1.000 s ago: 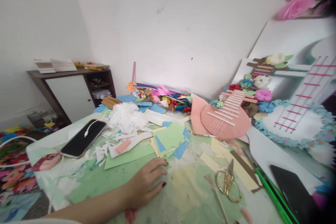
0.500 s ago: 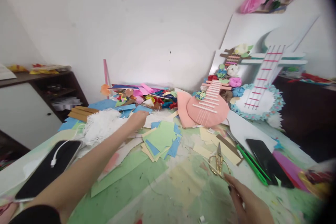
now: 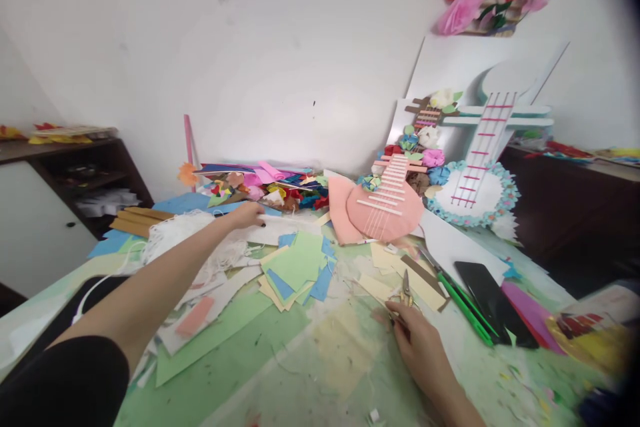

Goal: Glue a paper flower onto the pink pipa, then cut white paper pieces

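Out over the craft papers, my left hand point(image 3: 249, 215) has its fingers closed at the edge of a white paper sheet point(image 3: 283, 230). Its fingertips are only partly visible. Tangled white yarn point(image 3: 187, 237) lies under and beside that forearm. Gold-handled scissors point(image 3: 407, 282) lie on the table with their blades pointing away. My right hand point(image 3: 413, 340) is closed over their handles, hiding most of them. Between the hands sits a loose stack of green, blue and cream paper pieces point(image 3: 303, 260).
A pink paper guitar point(image 3: 390, 207) and a white-and-blue one point(image 3: 480, 180) lean at the back right. Right of the scissors lie a green-handled tool point(image 3: 467, 310) and a black phone point(image 3: 493, 300). Paper scraps point(image 3: 280, 187) heap along the wall. A dark device point(image 3: 75, 307) lies left.
My right hand has moved forward from beside the scissors onto their handles. My left hand has stayed near the same papers, with more white sheet showing beside it. The view has turned slightly right.
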Motion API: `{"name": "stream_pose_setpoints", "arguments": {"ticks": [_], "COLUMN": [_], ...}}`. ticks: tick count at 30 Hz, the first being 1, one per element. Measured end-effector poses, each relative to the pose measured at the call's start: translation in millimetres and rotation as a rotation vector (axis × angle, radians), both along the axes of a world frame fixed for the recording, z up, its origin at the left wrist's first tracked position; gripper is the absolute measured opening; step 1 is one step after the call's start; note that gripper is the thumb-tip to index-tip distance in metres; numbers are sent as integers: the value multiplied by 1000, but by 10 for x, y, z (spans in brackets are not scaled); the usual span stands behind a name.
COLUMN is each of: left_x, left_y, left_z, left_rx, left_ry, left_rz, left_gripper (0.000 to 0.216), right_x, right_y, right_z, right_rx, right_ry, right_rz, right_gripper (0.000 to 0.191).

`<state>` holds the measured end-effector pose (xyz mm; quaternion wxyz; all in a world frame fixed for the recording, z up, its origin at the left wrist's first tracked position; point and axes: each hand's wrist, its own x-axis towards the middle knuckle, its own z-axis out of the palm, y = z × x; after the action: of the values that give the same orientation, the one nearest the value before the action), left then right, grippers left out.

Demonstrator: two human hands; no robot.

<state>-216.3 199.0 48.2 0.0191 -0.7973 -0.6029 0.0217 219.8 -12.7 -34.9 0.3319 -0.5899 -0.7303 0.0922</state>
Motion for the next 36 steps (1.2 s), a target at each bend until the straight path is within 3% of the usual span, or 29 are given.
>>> {"name": "stream_pose_setpoints", "arguments": {"ticks": [4, 12, 16, 18, 22, 29, 32, 34, 36], "left_x": [50, 124, 45, -12, -92, -109, -249, -352, -400], "left_y": [-57, -480, -710, -772, -887, -1099, -931, -779, -682], "left_z": [336, 1015, 1260, 1346, 1502, 1801, 1857, 1859, 1841], "left_rx": [93, 386, 471, 459, 433, 572, 526, 283, 233], "left_ry": [38, 268, 249, 257, 311, 320, 287, 268, 282], "left_rz": [-44, 62, 140, 178, 269, 420, 376, 266, 185], "left_gripper": [16, 28, 25, 20, 36, 29, 30, 37, 31], "right_x": [-6, 21, 69, 91, 111, 117, 117, 117, 120], "right_y": [10, 6, 9, 13, 16, -2, -18, -25, -26], "right_z": [45, 65, 48, 37, 24, 87, 133, 149, 152], "right_rx": [-19, -32, -2, 9, 26, 20, -5, -22, -22], "right_ry": [32, 32, 9, -11, -45, -37, -25, -26, -34], "right_rz": [-9, -21, -38, -52, -53, -130, -184, -193, -189], "right_gripper": [35, 36, 36, 36, 34, 36, 38, 39, 39]}}
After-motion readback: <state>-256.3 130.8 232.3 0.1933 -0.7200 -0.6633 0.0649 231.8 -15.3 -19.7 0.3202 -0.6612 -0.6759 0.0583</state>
